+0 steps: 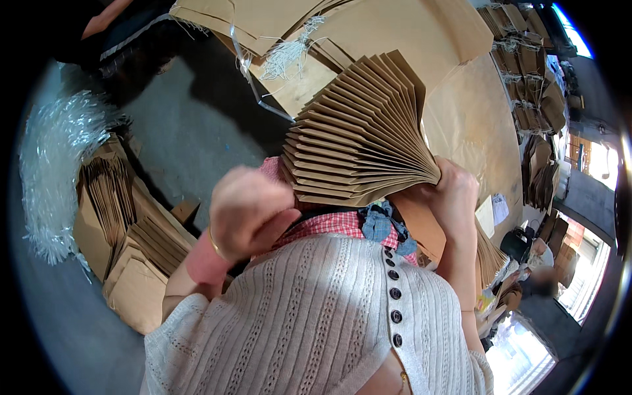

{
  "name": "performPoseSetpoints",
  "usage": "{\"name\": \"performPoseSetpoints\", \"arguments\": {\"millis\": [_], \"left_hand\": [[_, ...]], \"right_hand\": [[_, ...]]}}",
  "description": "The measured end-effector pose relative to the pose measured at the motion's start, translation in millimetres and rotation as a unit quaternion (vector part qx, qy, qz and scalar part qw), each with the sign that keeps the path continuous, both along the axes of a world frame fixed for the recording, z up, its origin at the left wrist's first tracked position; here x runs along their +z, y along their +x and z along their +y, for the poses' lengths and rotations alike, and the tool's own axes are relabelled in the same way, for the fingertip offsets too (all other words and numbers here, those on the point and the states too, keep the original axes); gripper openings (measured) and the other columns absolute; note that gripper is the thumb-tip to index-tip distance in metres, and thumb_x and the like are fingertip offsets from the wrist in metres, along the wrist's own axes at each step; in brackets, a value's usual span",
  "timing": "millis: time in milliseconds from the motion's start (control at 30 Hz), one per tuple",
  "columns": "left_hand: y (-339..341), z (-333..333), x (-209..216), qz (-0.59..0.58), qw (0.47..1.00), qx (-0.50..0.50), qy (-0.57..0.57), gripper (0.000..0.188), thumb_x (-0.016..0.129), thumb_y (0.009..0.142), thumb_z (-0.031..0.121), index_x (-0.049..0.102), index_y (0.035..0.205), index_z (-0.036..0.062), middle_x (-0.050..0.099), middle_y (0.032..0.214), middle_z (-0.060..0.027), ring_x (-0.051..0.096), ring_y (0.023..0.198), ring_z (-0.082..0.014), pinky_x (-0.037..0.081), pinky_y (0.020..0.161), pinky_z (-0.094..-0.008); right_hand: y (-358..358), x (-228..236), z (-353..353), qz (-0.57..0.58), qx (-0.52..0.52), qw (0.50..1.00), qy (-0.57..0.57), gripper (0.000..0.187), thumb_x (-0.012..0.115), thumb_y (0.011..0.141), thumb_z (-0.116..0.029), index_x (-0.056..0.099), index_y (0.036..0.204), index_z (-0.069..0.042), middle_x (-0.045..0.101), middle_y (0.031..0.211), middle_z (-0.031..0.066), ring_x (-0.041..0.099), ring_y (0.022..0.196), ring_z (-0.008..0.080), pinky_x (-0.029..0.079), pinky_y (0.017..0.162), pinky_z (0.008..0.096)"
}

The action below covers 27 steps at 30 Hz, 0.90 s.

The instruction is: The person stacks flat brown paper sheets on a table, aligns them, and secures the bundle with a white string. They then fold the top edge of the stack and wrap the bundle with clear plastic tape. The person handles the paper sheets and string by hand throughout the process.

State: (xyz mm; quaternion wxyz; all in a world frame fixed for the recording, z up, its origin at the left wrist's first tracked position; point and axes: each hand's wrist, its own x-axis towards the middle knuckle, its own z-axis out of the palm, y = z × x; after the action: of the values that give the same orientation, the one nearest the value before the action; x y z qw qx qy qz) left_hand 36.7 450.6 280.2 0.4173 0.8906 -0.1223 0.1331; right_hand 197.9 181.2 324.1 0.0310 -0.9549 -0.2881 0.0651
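Note:
A thick stack of folded brown paper bags (355,135) is spread like a fan in front of my body. My right hand (455,194) is closed round its gathered end, where the sheets press together. The loose edges spread out to the left and upward. Beside the lower left corner of the fan is my left hand (247,207), blurred by motion, its fingers curled inward. Whether those fingers touch the paper or hold anything cannot be made out. A red checked cloth (329,227) shows below the stack, across my lap.
Large brown paper sheets (388,33) and a bundle of white strings (289,56) lie on the table ahead. At left, more bundled bags (141,243) stand by a heap of shiny clear strands (59,171). Tied stacks (530,79) line the far right. Another person's arm (105,18) shows top left.

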Motion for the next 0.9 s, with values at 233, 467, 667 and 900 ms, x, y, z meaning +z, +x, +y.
{"name": "performPoseSetpoints", "arguments": {"millis": [233,467,667,900], "left_hand": [[0,-28,4,-0.115,0.991,0.058,-0.026,0.011,0.058,0.087,0.013,0.062,0.091,0.0041,0.068,0.091,-0.0115,0.061,0.062,-0.0217,0.044,0.053,-0.0304],[-4,-30,-2,-0.015,0.992,0.04,-0.117,0.013,0.059,0.084,0.011,0.061,0.092,0.0017,0.067,0.081,-0.0084,0.062,0.063,-0.023,0.047,0.056,-0.031],[1,-42,4,0.06,0.978,0.114,-0.166,0.016,0.061,0.082,0.008,0.064,0.096,0.0002,0.063,0.068,-0.0098,0.06,0.059,-0.025,0.047,0.055,-0.0322],[5,-32,13,0.043,0.995,0.092,-0.019,0.009,0.065,0.077,0.012,0.066,0.082,0.0038,0.064,0.088,-0.0106,0.056,0.074,-0.026,0.046,0.066,-0.0334]], "right_hand": [[-2,2,1,0.017,-0.008,1.0,0.013,0.028,0.076,0.057,-0.015,0.059,0.077,-0.006,0.06,0.072,0.0102,0.059,0.069,0.0315,0.046,0.059,0.0404],[-1,-1,-2,0.006,0.0,1.0,0.019,0.029,0.075,0.054,-0.013,0.054,0.073,-0.004,0.059,0.07,0.0124,0.058,0.068,0.0335,0.045,0.059,0.042],[0,-2,-3,0.01,0.002,1.0,0.021,0.029,0.075,0.054,-0.011,0.053,0.073,-0.004,0.058,0.07,0.0134,0.058,0.068,0.0348,0.045,0.059,0.0431],[-1,0,-1,-0.005,0.011,1.0,0.02,0.03,0.075,0.055,-0.012,0.053,0.073,-0.004,0.058,0.069,0.0133,0.058,0.067,0.0346,0.045,0.059,0.043]]}}
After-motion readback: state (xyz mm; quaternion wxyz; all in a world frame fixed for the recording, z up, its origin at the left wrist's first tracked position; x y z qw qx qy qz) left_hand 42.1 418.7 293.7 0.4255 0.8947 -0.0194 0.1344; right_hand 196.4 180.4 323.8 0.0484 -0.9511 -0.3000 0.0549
